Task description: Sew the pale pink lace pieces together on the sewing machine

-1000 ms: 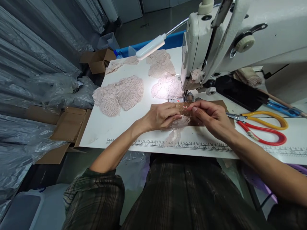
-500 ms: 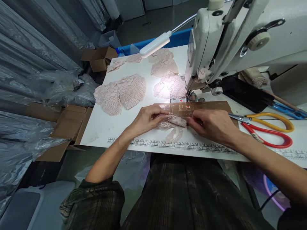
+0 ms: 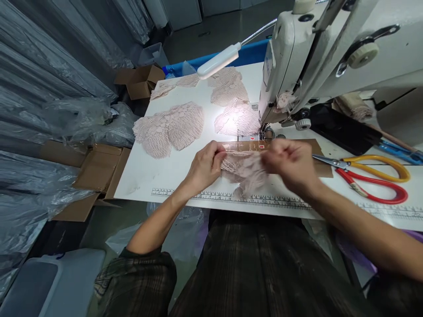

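fingers of the left hand (image 3: 203, 167) pinched together, thumb against index, on the left end of a crumpled lace piece (image 3: 246, 169). right hand (image 3: 292, 165) curled inward at the right end of that lace, motion-blurred; cannot tell how far its fingers are closed or if they grip. lace is bunched between the 2 hands, lower part hanging toward the front edge, partly blurred.

rest, big to small. grey plastic-draped curtain (image 3: 49, 66) along the left. white sewing machine (image 3: 333, 77) upper right. white table (image 3: 172, 174) under the work. dark plaid shirt (image 3: 251, 268) on the person, bottom center. grey-blue bin (image 3: 79, 273) on the floor, lower left. 2 cardboard boxes left of the table: near box (image 3: 99, 167), flaps spread, and far box (image 3: 139, 83).

printed ruler (image 3: 280, 202) along the front table edge, just below the lace. brown strip (image 3: 322, 169) flat on the table, behind and partly under the hands. scalloped lace panel (image 3: 170, 127) lying left, 2 lobes. black flat object (image 3: 340, 127) right of the machine head. scissors (image 3: 343, 165) just right of the right hand, 1 yellow handle, 1 red, blades pointing left. lit lace panel (image 3: 238, 121) beside the presser foot (image 3: 262, 131), under a white lamp (image 3: 220, 61). smallest: 2 red marks (image 3: 262, 146) near the foot.
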Motion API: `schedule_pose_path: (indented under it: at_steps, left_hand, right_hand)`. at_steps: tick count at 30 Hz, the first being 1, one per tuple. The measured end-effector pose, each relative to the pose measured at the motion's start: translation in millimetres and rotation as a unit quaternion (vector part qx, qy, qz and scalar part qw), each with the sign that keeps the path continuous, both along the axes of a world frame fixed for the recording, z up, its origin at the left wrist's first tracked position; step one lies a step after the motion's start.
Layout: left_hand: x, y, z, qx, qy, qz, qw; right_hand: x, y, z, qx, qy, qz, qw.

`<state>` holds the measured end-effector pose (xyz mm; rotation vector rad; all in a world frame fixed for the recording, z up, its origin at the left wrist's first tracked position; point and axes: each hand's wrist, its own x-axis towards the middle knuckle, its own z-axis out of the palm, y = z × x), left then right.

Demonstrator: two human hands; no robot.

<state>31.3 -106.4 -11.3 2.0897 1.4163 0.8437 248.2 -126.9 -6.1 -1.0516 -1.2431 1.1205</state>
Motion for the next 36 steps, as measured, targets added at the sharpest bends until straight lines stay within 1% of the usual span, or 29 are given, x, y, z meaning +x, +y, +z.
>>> schedule_pose_path:
  at_steps: [1, 2, 3, 4, 6, 8, 10, 12, 14, 15, 16, 17, 18, 20, 21, 22, 23, 24, 26, 28, 29, 31, 33, 34, 36]
  left_hand:
    - [-2, -2, -1.6, 0.008, -0.003, 0.025, 1.0]
    - [-5, -2, -3.7, 0.005, -0.009, 0.035, 0.999]
    - [-7, -2, -5.8, -0.005, -0.018, 0.028, 0.999]
    - [-8, -1, -7.7, -0.019, -0.024, 0.006, 1.0]
    - [-10, 3, -9.2, -0.032, -0.017, -0.046, 0.998]
    - [-10, 10, -6.2, -0.002, 0.019, -0.061, 0.998]
    - [-9, 18, 0.7, 0.047, 0.058, -0.048, 0.996]
    - [-8, 25, 9.4, 0.085, 0.079, -0.036, 0.993]
    - [-6, 30, 17.4, 0.092, 0.087, -0.04, 0.991]
    - [-5, 31, 20.3, 0.09, 0.088, -0.05, 0.991]
    - [-4, 31, 22.2, 0.086, 0.089, -0.068, 0.99]
    - [-4, 32, 22.9, 0.081, 0.092, -0.092, 0.988]
    - [-3, 32, 22.4, 0.078, 0.099, -0.12, 0.985]
    - [-2, 31, 18.4, 0.076, 0.133, -0.171, 0.973]
    - [-2, 30, 15.6, 0.078, 0.155, -0.189, 0.967]
    - [-2, 30, 12.8, 0.08, 0.172, -0.199, 0.961]
    - [-2, 30, 10.5, 0.078, 0.18, -0.205, 0.959]
    - [-2, 30, 9.0, 0.074, 0.173, -0.204, 0.961]
    - [-4, 32, 8.5, 0.066, 0.126, -0.181, 0.973]
    - [-7, 37, 10.2, 0.057, 0.085, -0.128, 0.986]
    - [-8, 41, 11.0, 0.049, 0.076, -0.1, 0.991]
    - [-7, 49, 11.6, 0.018, 0.077, -0.059, 0.995]
    - [-3, 55, 10.7, -0.014, 0.09, -0.054, 0.994]
    - [-1, 57, 10.1, -0.022, 0.103, -0.058, 0.993]
    - [2, 57, 10.1, -0.032, 0.14, -0.068, 0.987]
  right_hand:
    - [7, 0, -3.9, -0.031, 0.039, -0.072, 0.996]
    - [14, 0, -7.3, -0.059, 0.059, -0.12, 0.989]
    - [20, 0, -9.5, -0.08, 0.06, -0.124, 0.987]
    - [25, 0, -10.2, -0.096, 0.046, -0.111, 0.988]
    - [31, -2, -7.0, -0.116, -0.004, -0.045, 0.992]
    - [35, -3, -1.6, -0.122, -0.045, -0.014, 0.991]
    - [39, -3, 1.2, -0.117, -0.07, -0.024, 0.99]
    - [47, -3, -0.8, -0.107, -0.099, -0.043, 0.988]
    - [58, -4, -5.9, -0.095, -0.146, -0.042, 0.984]
    - [64, -4, -8.3, -0.085, -0.185, -0.032, 0.979]
    - [69, -5, -10.3, -0.073, -0.236, -0.013, 0.969]
    - [75, -6, -11.5, -0.057, -0.3, 0.006, 0.952]
    - [80, -7, -12.0, -0.036, -0.372, 0.016, 0.927]
    - [87, -8, -11.2, 0.009, -0.512, 0.005, 0.859]
    - [89, -8, -10.5, 0.03, -0.566, -0.015, 0.824]
    - [90, -8, -9.8, 0.05, -0.601, -0.033, 0.797]
    - [89, -6, -9.3, 0.068, -0.618, -0.043, 0.782]
    - [87, -5, -9.2, 0.084, -0.617, -0.04, 0.782]
    - [78, 1, -9.5, 0.118, -0.577, -0.013, 0.808]
    - [64, 10, -10.1, 0.153, -0.525, 0.019, 0.837]
    - [54, 16, -10.2, 0.17, -0.504, 0.034, 0.846]
    - [32, 28, -9.7, 0.204, -0.476, 0.064, 0.853]
    - [7, 42, -8.6, 0.225, -0.478, 0.096, 0.844]
    - [-5, 48, -8.0, 0.22, -0.496, 0.111, 0.833]
    - [-23, 58, -6.8, 0.17, -0.554, 0.117, 0.807]
